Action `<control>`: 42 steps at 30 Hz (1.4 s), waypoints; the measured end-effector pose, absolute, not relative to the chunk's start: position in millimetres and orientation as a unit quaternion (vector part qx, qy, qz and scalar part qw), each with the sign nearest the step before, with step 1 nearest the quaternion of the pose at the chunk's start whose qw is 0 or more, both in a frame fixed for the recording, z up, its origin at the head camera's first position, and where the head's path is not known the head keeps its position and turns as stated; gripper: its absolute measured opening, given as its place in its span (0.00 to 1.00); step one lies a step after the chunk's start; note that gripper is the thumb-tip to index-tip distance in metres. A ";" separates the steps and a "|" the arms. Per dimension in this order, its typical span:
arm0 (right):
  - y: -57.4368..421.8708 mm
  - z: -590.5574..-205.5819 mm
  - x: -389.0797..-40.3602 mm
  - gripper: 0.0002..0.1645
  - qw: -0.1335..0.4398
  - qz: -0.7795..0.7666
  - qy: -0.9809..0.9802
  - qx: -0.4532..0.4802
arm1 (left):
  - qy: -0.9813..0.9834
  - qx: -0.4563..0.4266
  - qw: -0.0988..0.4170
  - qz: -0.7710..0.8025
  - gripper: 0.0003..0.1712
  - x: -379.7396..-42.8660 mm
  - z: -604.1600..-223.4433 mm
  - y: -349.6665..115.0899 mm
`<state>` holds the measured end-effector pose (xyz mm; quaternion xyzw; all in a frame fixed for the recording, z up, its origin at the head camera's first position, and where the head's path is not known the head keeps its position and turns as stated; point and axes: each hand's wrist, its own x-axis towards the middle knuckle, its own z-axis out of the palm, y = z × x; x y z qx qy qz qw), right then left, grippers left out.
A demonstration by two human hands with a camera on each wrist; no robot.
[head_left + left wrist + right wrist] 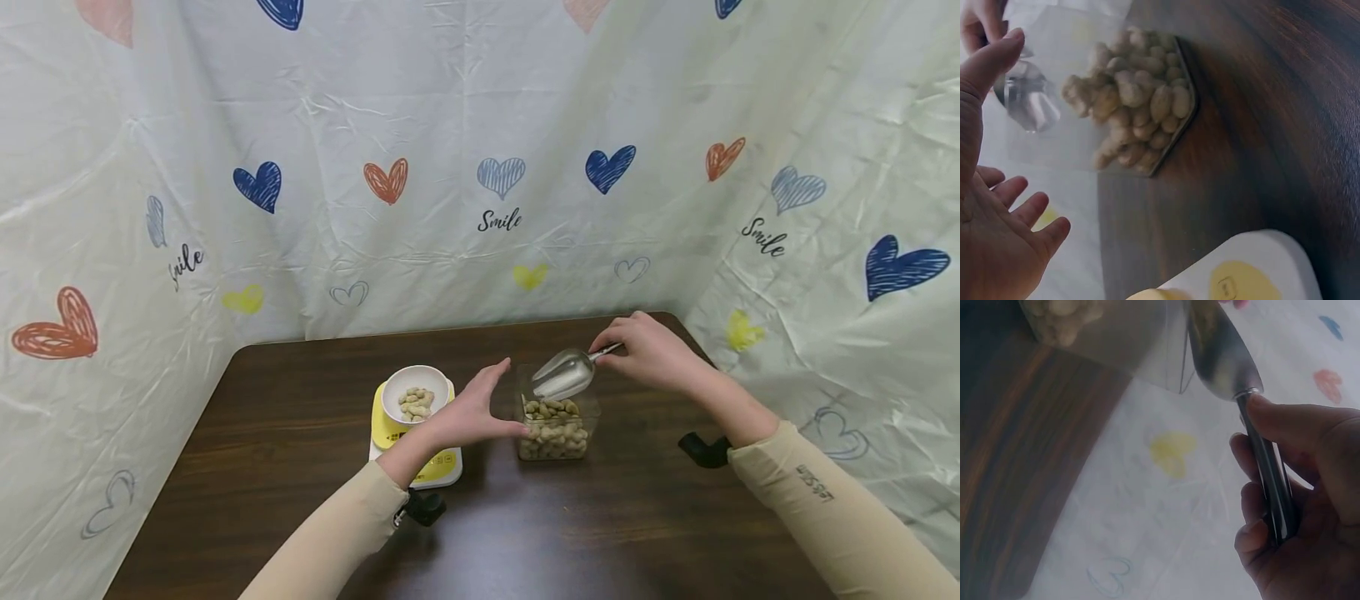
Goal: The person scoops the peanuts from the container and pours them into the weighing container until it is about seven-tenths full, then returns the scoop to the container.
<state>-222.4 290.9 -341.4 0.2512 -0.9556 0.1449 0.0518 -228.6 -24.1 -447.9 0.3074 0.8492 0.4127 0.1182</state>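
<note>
My right hand point(641, 354) grips the handle of a shiny metal scoop point(566, 372), fingers wrapped round it in the right wrist view. The scoop's bowl hangs at the mouth of a clear plastic container point(595, 417), which is partly filled with peanuts in the shell point(553, 442). Beside the container's left wall is my left hand point(472, 414), thumb and fingers spread wide, holding nothing. In the left wrist view its fingers are apart from the container. Whether the scoop has peanuts in it is hard to tell, though none show in its bowl.
Left of the container stands a yellow and white kitchen scale point(447, 473), partly behind my left forearm. On it sits a white bowl point(390, 398) with several peanuts point(416, 403). A white curtain point(450, 275) with printed hearts hangs behind the dark wooden table point(300, 433).
</note>
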 end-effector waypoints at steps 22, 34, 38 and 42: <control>268.3 -357.3 -226.6 0.08 0.089 0.029 -0.949 0.301 | 0.828 0.294 0.155 0.452 0.70 -233.4 -459.4 -3.5; 255.9 -364.0 -226.0 0.06 0.121 -0.046 -0.931 0.341 | 0.826 0.291 0.162 0.455 0.67 -233.3 -459.6 -5.5; 250.9 -376.3 -227.5 0.05 0.131 -0.056 -0.921 0.362 | 0.830 0.288 0.158 0.451 0.66 -233.5 -460.2 -5.4; 251.2 -384.7 -231.3 0.04 0.114 -0.030 -0.926 0.358 | 0.831 0.290 0.152 0.449 0.65 -233.9 -461.0 -4.2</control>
